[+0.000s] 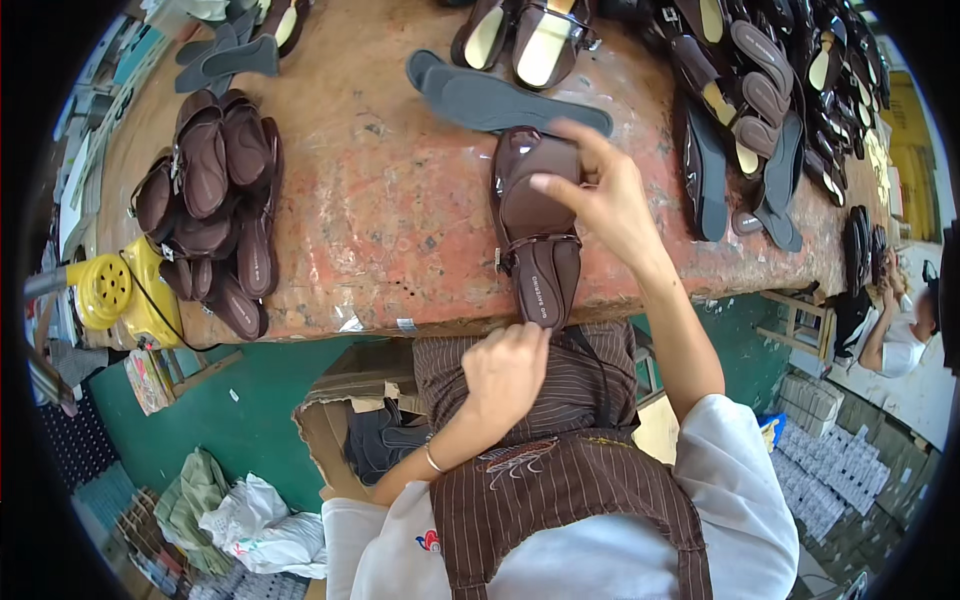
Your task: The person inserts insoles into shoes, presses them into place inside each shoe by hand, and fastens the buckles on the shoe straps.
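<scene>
A dark brown shoe [499, 190] with a glossy strap lies toe away from me at the table's front edge. A brown insole [556, 270] shows at its heel end, reaching the edge. My left hand [505, 370] is closed on that heel end, fingers pinched together. Over the front of the shoe, my right hand [608, 190] has its thumb and fingers apart, the fingertips slightly blurred. Just beyond the toe lie grey foam insoles [500, 98]. Whether the right fingertips touch the shoe I cannot tell.
Brown insoles [255, 255] are heaped at the left beside a yellow machine [150, 295]. Glossy shoes [555, 45] stand at the far side, with more shoes and insoles [765, 95] piled right. A cardboard box [325, 440] sits below the table [380, 200]. Another person [900, 335] is at far right.
</scene>
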